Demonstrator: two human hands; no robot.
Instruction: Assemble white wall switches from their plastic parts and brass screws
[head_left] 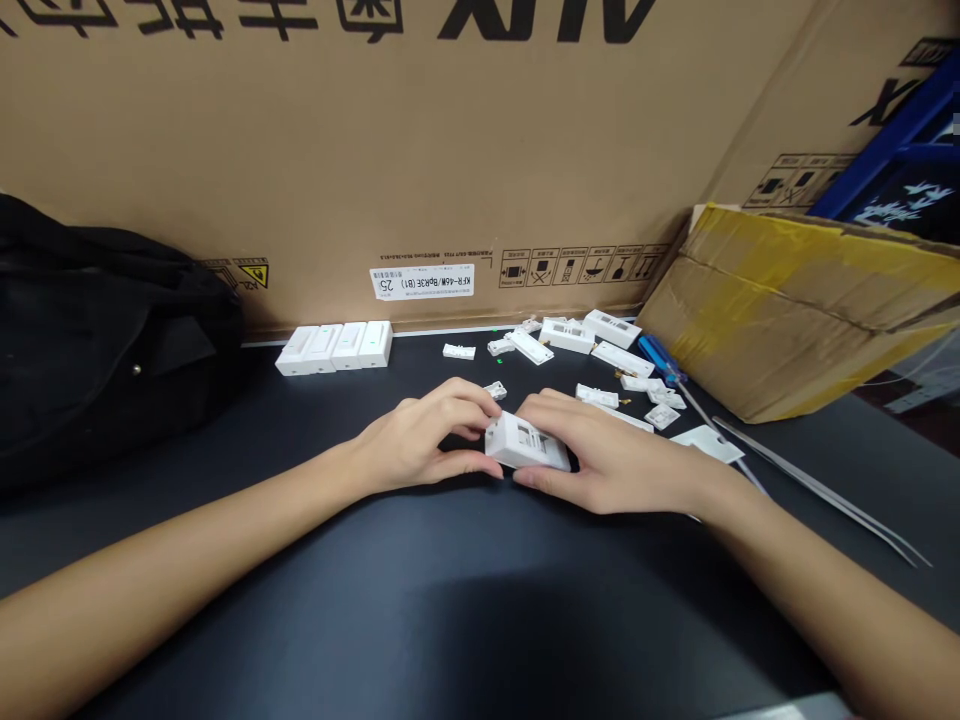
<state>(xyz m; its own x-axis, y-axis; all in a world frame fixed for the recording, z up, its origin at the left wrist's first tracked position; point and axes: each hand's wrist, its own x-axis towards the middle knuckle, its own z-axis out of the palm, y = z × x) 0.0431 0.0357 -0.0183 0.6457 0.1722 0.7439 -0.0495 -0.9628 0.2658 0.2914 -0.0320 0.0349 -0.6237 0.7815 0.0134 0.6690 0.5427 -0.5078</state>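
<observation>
Between my two hands, just above the dark tabletop (360,610), is a white plastic switch housing (525,442) with rectangular openings in its upper face. My right hand (592,450) wraps over its right end, thumb along the near side. At its left end, my left hand (439,435) pinches the housing between thumb and fingers. Behind the hands lie loose white parts, among them a flat cover plate (529,346), another open housing (568,335) and a small slotted insert (459,352). Part of a small white piece (495,391) shows behind my left fingers.
Several white switches (335,346) stand in a row at the back left. A black bag (112,340) is at the left. On the right are a blue-handled screwdriver (661,358), long metal tweezers (832,495) and a taped carton (795,310). A large cardboard box (360,150) walls off the back.
</observation>
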